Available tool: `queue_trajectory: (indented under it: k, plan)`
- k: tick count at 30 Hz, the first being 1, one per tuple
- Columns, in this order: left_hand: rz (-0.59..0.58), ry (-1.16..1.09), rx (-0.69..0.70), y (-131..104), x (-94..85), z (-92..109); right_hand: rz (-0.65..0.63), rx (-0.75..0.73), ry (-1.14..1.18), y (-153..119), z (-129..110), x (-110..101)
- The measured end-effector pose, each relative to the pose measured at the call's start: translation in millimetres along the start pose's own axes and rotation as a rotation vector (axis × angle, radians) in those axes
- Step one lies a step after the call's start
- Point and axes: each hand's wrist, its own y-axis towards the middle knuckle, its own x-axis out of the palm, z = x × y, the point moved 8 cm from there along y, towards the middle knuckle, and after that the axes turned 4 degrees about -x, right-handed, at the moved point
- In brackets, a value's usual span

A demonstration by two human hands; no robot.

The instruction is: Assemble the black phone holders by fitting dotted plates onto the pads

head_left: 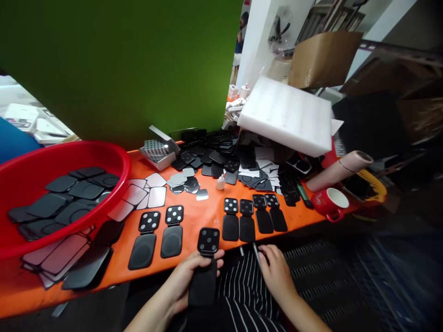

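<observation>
My left hand [182, 281] is closed around a black hinged two-part pad [208, 240], whose small upper square carries several round grey dots. It is held over my lap at the table's front edge. My right hand [276, 272] is closed on a thin silver stick-like tool [256, 253]; its exact kind I cannot make out. Just beyond the right hand, several like hinged pads [247, 228] lie unfolded in a row, dots up. To the left of the held pad lie two more unfolded pads [172, 240].
A red basin [121, 184] at the left holds black pads. A small white dropper bottle [220, 182], a box of small metal discs [157, 154] and piles of black parts [216, 157] stand farther back. At the right are a red mug [325, 203] and a pink flask [339, 170].
</observation>
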Motion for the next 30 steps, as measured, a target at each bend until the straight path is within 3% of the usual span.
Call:
queue_trajectory:
  k: [2, 7, 12, 14, 16, 20, 22, 27, 30]
  plan:
    - [-0.037, 0.061, 0.024, 0, 6.0, 0, -0.021, -0.057, 0.037, -1, -27, 4]
    - [-0.079, 0.206, 0.053, -2, 12.7, -6, -0.342, 0.016, 0.491, 18, -90, 70]
    - [-0.12, 0.34, 0.154, -17, -0.4, -8, -0.411, -0.111, 0.466, 42, -130, 88]
    - [-0.108, 0.367, 0.215, -24, -5.8, -5, -0.5, -0.09, 0.526, 44, -135, 96]
    - [-0.099, 0.419, 0.316, -31, -5.3, 3, -0.585, 0.03, 0.648, 42, -132, 106]
    - [-0.111, 0.552, 0.434, -38, 4.8, 18, -0.624, 0.255, 0.829, 35, -125, 118]
    - [-0.117, 0.549, 0.433, -38, 6.4, 21, -0.59, 0.216, 0.79, 37, -124, 114]
    - [-0.161, 0.452, 0.338, -27, 3.8, 14, -0.449, -0.06, 0.548, 47, -129, 92]
    - [-0.16, 0.444, 0.348, -23, 2.1, 12, -0.48, 0.037, 0.649, 48, -123, 98]
